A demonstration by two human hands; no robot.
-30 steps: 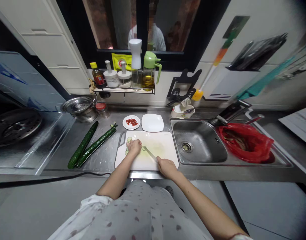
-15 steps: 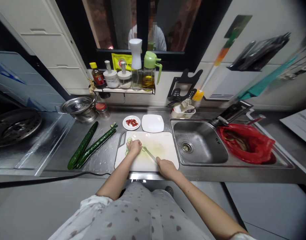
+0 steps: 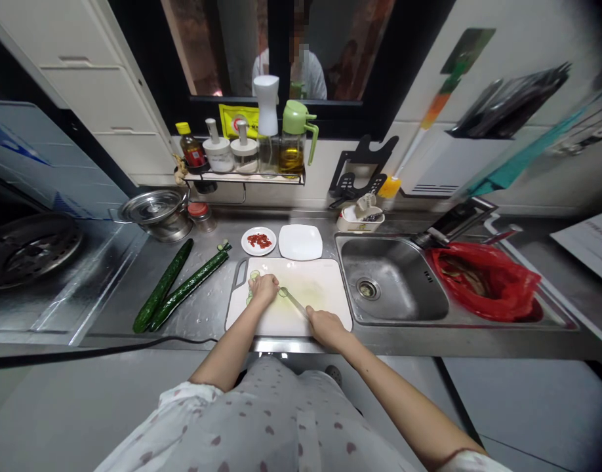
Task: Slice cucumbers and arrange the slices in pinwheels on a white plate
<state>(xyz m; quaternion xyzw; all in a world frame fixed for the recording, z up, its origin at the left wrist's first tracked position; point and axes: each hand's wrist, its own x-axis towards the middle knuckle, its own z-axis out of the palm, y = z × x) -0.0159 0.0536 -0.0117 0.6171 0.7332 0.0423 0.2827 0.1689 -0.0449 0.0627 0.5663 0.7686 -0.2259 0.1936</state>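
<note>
My left hand [image 3: 264, 289] lies over the left half of the white cutting board [image 3: 311, 324], its fingers curled together over cucumber that they mostly hide. Pale green cucumber slices [image 3: 254, 275] show at the outer side of these fingers. In my right hand [image 3: 326, 326] is a knife [image 3: 296, 303], its blade slanting up and left across the board. At the blade's far end, close to my left fingertips, sits one round cucumber slice [image 3: 282, 292]. Two whole cucumbers [image 3: 163, 286] rest on the steel counter left of the board.
Behind the board are a small plate of chopped red pieces [image 3: 259, 241] and a white square plate [image 3: 301, 242]. The sink [image 3: 394, 282] adjoins the board on the right, with a red bag [image 3: 492, 282] beyond. A steel pot [image 3: 158, 216] and a lidded jar [image 3: 201, 217] stand back left.
My right hand and the knife have shifted very slightly left and up. My left hand stays in place over the cucumber.
</note>
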